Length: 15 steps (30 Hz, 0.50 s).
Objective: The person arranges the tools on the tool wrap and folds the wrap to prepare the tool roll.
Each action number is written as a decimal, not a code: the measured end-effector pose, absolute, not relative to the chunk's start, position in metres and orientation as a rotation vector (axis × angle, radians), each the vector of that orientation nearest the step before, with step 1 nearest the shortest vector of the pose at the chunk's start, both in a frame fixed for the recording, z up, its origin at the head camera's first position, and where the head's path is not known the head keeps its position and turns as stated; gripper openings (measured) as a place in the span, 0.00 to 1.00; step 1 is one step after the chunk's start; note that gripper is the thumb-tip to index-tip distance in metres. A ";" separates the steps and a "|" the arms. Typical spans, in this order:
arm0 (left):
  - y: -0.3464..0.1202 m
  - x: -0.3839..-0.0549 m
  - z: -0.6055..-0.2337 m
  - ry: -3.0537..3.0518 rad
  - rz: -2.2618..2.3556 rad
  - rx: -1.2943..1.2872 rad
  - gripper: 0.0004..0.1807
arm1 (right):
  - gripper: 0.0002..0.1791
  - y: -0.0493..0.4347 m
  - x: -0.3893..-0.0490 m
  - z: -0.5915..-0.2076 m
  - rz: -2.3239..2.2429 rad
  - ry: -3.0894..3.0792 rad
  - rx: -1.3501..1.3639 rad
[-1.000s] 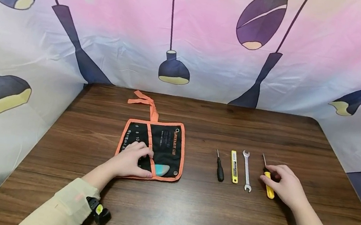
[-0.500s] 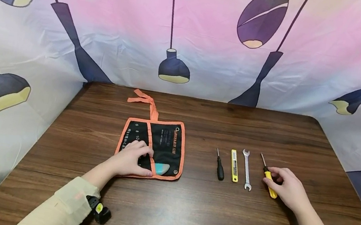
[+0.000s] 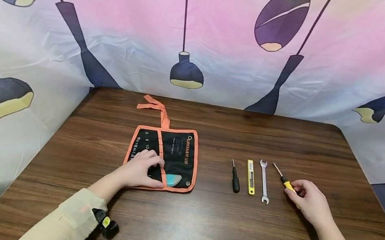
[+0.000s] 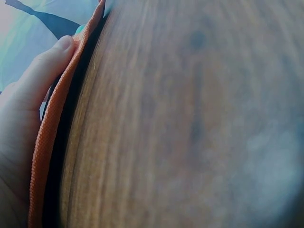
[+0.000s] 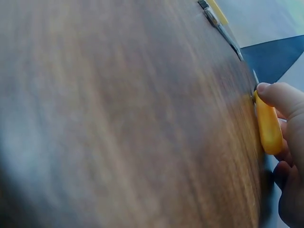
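Observation:
A black tool pouch (image 3: 182, 145) with orange edging lies flat at the left of the head view. My left hand (image 3: 139, 170) rests on its lower left part, thumb along the bottom edging and fingertips by the orange middle strip. A teal-and-grey rounded end (image 3: 173, 180) sticks out from under that strip. In the left wrist view the thumb (image 4: 50, 66) lies over the edging. My right hand (image 3: 310, 200) pinches a yellow-handled screwdriver (image 3: 287, 185) between thumb and fingers, its shaft pointing up and left; the handle's end is hidden by the hand.
Left of the right hand lie a double open-ended wrench (image 3: 263, 183), a flat yellow labelled tool (image 3: 251, 177) and a black-handled screwdriver (image 3: 235, 179), side by side. An orange tie (image 3: 162, 111) extends from the pouch's top. A printed cloth (image 3: 146, 27) hangs behind the wooden table (image 3: 191, 230).
The yellow screwdriver has turned, its tip swinging left toward the wrench and its handle going further under the right hand, which has shifted slightly right. The left hand stays on the pouch.

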<state>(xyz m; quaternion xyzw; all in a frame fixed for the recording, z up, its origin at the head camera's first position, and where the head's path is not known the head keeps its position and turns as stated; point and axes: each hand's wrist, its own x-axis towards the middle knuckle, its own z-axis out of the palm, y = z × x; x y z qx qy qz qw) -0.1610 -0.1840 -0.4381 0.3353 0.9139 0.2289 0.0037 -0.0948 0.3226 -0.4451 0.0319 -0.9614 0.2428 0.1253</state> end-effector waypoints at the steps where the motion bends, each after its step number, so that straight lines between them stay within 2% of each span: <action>1: -0.184 -0.161 -0.438 2.863 0.715 1.051 0.27 | 0.12 0.323 -0.095 -0.445 0.703 -2.798 0.086; 15: -0.184 -0.162 -0.439 2.854 0.699 1.033 0.27 | 0.09 0.323 -0.092 -0.444 0.667 -2.820 0.050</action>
